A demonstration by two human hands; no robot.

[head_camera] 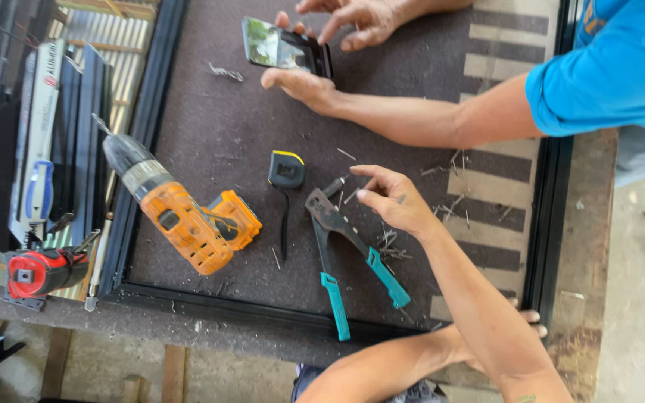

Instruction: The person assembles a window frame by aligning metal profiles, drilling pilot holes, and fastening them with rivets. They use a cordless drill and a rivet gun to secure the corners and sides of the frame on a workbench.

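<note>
Now right hand nears riveter (teal-handled).

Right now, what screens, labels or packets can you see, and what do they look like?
Phone: top middle, held by another person's hands; dark rectangle with a shiny, reflecting screen.
Long white package: far left, a tall strip with red and blue print.
Tape measure: centre of the table, small black case with a yellow edge and a pale label patch.

One orange cordless drill, one tape measure, one teal-handled rivet tool, one phone, four hands.
</note>
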